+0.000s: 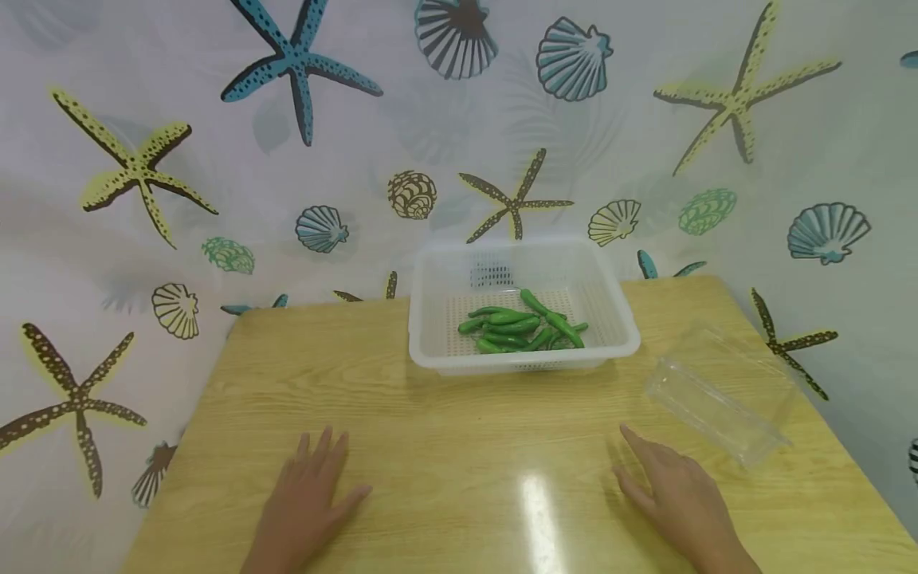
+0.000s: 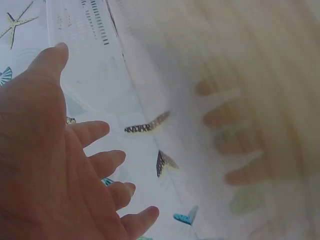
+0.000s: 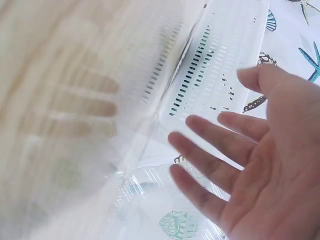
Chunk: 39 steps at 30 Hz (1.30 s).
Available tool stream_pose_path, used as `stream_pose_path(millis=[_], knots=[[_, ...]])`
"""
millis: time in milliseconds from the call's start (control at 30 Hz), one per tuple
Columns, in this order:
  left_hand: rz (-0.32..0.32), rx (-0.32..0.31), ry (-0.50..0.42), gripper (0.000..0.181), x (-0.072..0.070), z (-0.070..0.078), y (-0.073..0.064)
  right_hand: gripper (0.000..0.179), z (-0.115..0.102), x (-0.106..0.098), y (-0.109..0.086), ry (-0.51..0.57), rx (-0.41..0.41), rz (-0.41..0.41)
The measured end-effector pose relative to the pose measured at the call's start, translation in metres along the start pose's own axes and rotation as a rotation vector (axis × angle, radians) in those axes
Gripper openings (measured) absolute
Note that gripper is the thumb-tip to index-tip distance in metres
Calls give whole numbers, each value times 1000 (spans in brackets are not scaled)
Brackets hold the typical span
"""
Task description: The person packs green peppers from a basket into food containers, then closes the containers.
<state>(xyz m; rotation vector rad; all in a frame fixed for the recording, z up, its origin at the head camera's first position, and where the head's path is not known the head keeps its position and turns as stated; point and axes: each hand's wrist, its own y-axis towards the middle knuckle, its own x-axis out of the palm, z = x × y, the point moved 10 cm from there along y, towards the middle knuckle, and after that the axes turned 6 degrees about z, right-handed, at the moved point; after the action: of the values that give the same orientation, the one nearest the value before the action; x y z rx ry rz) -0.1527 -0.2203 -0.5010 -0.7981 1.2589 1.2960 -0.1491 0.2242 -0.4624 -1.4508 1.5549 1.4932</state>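
Nearest the camera, on the near side of the basket (image 1: pixel 523 359), are two bare hands, well apart from each other, with fingers loosely spread and nothing held. To the basket's near left, the left hand (image 1: pixel 304 498) seems to hover over the table (image 1: pixel 430 446), its reflection apart from the fingertips in the left wrist view. To the basket's near right, the right hand (image 1: pixel 677 490) is nearest the clear plastic box (image 1: pixel 717 406), and the head view shows a gap between them. That box looks hinged and unfolded, to the right of the basket and apart from it.

Green peppers (image 1: pixel 511 328) lie in a loose heap inside the basket, mostly toward its near wall, one slanting over the others on the right. Each should be light, smooth and firm with a little give, apt to slip or roll under a hard squeeze; a gentle pinch round the middle looks safest, and the thin tips could snap. The basket itself is likely light and fairly stiff, best taken by the rim at its two short ends. The box looks thin and bendy and would probably dent or crack if squeezed, so its folded edges are the better place to hold
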Motion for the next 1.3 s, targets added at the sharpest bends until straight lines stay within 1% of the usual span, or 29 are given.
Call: stream_pose_path(millis=[133,233,300,400,500,600,633,700,800,900,967,1067,1133,1200,1267,1300], knots=[[13,31,-5,78,2,15,6,49,-7,-15,0,12,-39,120],[35,49,-16,71,1,30,13,42,-9,-27,-1,21,-56,203],[53,52,-22,64,0,40,17,36,-6,-34,-1,32,-42,243],[99,75,-27,55,-4,58,24,28,0,-45,-2,30,-30,313],[166,139,-21,50,-8,77,30,22,7,-58,-5,22,-30,401],[241,222,-22,48,-11,94,34,22,12,-70,-8,14,-26,488],[261,244,-23,47,-12,99,34,22,14,-73,-9,17,-19,511],[283,272,-32,46,-11,107,37,25,16,-80,-13,34,-14,579],[282,295,-33,46,-8,120,42,31,18,-90,-19,58,-11,703],[246,314,-30,46,-1,136,49,37,25,-100,-25,83,9,827],[238,334,-29,46,3,148,52,39,31,-105,-29,84,31,883],[254,370,-34,46,7,167,55,39,39,-113,-33,73,62,949],[267,390,-44,45,8,179,58,39,41,-119,-34,67,80,983],[277,406,-54,44,10,188,62,37,47,-121,-35,77,112,988],[269,409,-82,44,13,197,67,36,57,-121,-36,104,165,975],[264,408,-108,43,15,200,70,36,64,-119,-36,119,207,953]])
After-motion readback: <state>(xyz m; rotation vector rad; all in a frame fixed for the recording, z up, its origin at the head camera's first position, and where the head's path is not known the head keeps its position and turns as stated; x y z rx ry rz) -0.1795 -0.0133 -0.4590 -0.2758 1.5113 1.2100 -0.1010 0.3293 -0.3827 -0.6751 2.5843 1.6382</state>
